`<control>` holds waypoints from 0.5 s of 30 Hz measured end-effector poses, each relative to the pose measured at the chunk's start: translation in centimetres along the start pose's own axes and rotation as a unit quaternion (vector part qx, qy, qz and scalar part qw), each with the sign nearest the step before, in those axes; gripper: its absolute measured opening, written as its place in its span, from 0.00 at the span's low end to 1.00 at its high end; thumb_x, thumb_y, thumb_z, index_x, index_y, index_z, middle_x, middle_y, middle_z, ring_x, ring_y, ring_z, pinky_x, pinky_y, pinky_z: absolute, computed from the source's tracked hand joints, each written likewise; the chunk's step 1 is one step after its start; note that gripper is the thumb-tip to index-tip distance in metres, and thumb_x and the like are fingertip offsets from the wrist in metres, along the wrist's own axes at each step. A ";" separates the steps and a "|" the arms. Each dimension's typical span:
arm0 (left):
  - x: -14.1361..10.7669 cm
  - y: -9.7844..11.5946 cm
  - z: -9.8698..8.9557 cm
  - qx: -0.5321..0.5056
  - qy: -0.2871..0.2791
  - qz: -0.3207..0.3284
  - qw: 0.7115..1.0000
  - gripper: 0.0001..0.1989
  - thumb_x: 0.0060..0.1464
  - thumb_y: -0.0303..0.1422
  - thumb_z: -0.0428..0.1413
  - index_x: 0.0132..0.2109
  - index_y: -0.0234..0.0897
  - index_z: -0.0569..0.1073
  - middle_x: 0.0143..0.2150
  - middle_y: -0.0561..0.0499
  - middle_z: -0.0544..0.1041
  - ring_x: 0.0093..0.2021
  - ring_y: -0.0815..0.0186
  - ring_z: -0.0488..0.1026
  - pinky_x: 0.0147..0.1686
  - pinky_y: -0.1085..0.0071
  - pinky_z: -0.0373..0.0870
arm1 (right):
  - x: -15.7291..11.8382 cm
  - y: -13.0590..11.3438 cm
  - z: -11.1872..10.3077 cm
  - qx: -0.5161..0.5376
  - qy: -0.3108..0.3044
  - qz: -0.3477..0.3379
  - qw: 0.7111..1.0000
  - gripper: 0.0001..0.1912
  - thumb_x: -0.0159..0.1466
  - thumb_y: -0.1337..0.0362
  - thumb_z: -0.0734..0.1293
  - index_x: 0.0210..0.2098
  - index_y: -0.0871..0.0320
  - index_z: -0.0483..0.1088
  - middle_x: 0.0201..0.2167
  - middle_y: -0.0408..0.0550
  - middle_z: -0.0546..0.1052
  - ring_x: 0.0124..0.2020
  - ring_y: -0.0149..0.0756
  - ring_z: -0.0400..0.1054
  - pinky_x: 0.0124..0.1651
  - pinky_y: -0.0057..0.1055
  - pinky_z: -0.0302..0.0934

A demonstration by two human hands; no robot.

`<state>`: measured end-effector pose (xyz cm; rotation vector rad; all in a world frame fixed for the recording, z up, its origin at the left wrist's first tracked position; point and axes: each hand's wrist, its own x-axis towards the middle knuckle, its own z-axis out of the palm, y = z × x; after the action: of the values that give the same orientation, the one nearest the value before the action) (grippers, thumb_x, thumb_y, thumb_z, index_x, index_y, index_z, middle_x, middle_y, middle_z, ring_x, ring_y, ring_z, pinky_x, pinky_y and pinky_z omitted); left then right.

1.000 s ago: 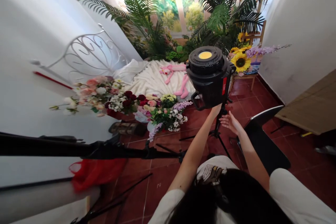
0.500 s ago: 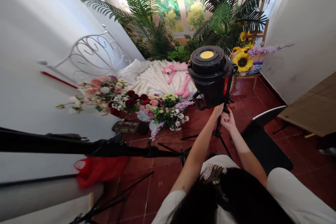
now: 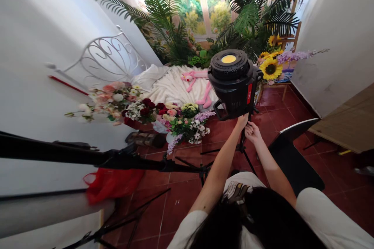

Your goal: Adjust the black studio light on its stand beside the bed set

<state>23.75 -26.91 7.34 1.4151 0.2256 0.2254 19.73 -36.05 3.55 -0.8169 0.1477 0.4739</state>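
Observation:
A black studio light [image 3: 230, 81] with a round yellow disc on top and a red label stands on a black light stand [image 3: 243, 140]. Just under its housing, my left hand [image 3: 242, 120] is closed round the top of the stand; its fingers are mostly hidden behind the light. My right hand [image 3: 253, 132] is slightly lower, against the stand's right side. Its fingers are curled together, and whatever is in them is too small to make out.
Flower bunches [image 3: 175, 124] and a blanket [image 3: 163, 85] with a pink plush toy [image 3: 207, 95] lie ahead. A black pole [image 3: 87, 155] crosses at left above a red bag [image 3: 113, 184]. A black chair [image 3: 295, 159] stands at right; sunflowers [image 3: 270, 68] are behind.
My right hand's fingers have shifted and turned a little at the stand, the raised thumb now folded in. My left hand stays under the light. The view has moved slightly.

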 end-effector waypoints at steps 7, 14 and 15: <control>0.5 -1.3 0.1 -0.024 -0.015 0.003 1.000 0.28 0.55 0.60 0.58 0.30 0.37 0.75 0.25 0.50 0.77 0.31 0.63 0.76 0.38 0.68 0.75 | -1.6 -3.4 -1.8 -0.563 0.083 -0.269 0.777 0.11 0.53 0.68 0.65 0.24 0.53 0.56 0.22 0.38 0.60 0.25 0.32 0.53 0.31 0.30 0.49; 1.9 -3.1 0.0 -0.063 -0.031 0.062 0.996 0.26 0.58 0.57 0.58 0.43 0.36 0.79 0.39 0.44 0.82 0.48 0.57 0.79 0.55 0.58 0.74 | 0.7 -6.3 1.9 -0.426 0.053 -0.406 0.807 0.34 0.51 0.56 0.77 0.54 0.51 0.63 0.53 0.52 0.73 0.48 0.39 0.70 0.50 0.36 0.67; 2.0 -3.4 0.0 -0.069 -0.033 0.058 0.995 0.26 0.59 0.56 0.58 0.45 0.36 0.79 0.40 0.44 0.82 0.50 0.57 0.78 0.56 0.57 0.74 | 1.1 -6.4 2.9 -0.420 0.044 -0.409 0.809 0.36 0.51 0.56 0.77 0.56 0.51 0.62 0.55 0.53 0.73 0.50 0.40 0.71 0.52 0.37 0.67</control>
<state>25.76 -26.76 3.96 1.2982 0.0713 0.2845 23.50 -37.34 9.42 -1.6623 -0.3650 -0.3775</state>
